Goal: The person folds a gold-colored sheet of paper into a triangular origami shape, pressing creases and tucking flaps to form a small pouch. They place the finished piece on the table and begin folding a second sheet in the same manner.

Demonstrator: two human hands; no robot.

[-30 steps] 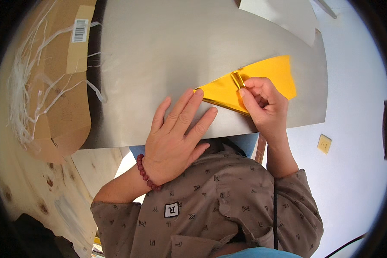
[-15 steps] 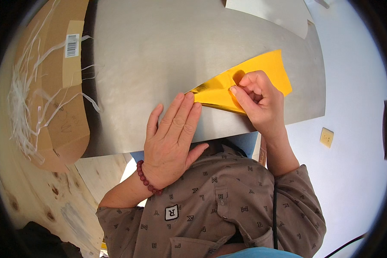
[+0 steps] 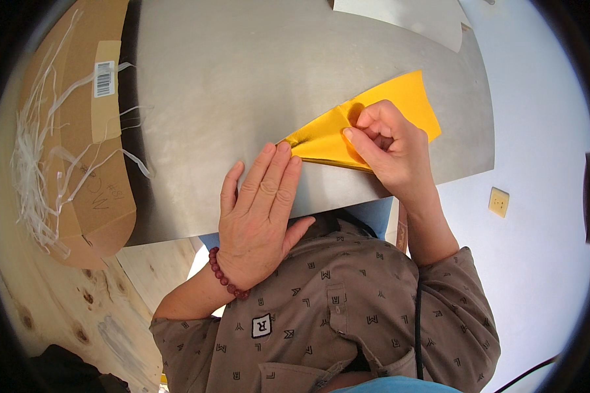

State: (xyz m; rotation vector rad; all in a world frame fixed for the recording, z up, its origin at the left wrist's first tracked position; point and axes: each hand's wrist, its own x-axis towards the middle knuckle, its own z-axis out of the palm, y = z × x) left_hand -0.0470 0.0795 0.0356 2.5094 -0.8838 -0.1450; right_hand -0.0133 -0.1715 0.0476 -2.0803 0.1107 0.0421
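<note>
A sheet of gold foil paper (image 3: 410,105), shiny on the side that shows at its creases, lies on the metal tabletop, narrow at the left and wide at the right. My left hand (image 3: 255,209) is flat with fingers stretched out, its fingertips pressing the paper's pointed end against the metal. Over the middle of the sheet, my right hand (image 3: 396,144) is closed in a pinch, thumb against curled fingers, on what looks like a raised fold of the paper. The curled fingers partly hide that fold. A dark red bead bracelet (image 3: 224,275) circles my left wrist.
The grey metal tabletop (image 3: 229,65) has its near edge against my body. At the left stands a cardboard box (image 3: 105,190) with white plastic strands (image 3: 39,164) hanging over it. A white sheet (image 3: 406,19) lies at the far right. A wall socket (image 3: 499,202) is farther right.
My right hand has shifted slightly left and up with the pinched fold. My left hand stays pressed on the narrow end. The whole view has tilted a little.
</note>
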